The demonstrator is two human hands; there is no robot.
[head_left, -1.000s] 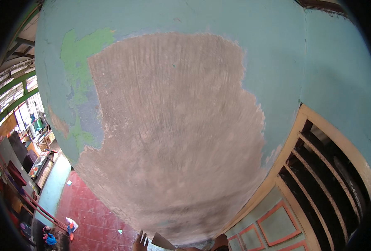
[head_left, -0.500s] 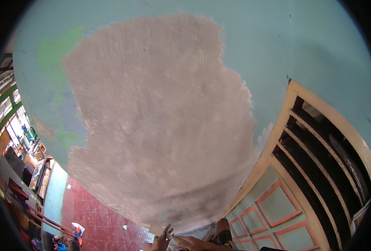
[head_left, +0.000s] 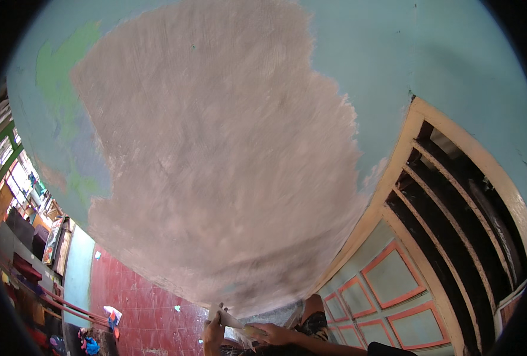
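Observation:
At the lower edge, my right hand (head_left: pixel 270 333) is closed round the handle of a pale, flat-bladed putty knife (head_left: pixel 231 321). The blade points up and to the left. My left hand (head_left: pixel 212 330) is closed at its far end, fingers bent about the blade; the exact grip is too small to make out. Just beyond both hands rises a wall with a large pinkish-grey plaster patch (head_left: pixel 222 148), rough at its edges. Blue-green paint (head_left: pixel 364 53) surrounds the patch, with a bright green area (head_left: pixel 67 65) on the left.
To the right stands a cream wooden frame (head_left: pixel 407 127) with dark slatted openings, above a panelled door (head_left: pixel 394 276) trimmed in coral. Red floor tiles (head_left: pixel 145 296) lie at lower left, with small scraps on them. Furniture and clutter (head_left: pixel 44 249) fill the far left. My knee (head_left: pixel 313 311) shows beside my right hand.
My view has tilted down slightly, so the wall patch sits higher. My left hand has shifted left and up to the blade's end; the putty knife stays in my right hand.

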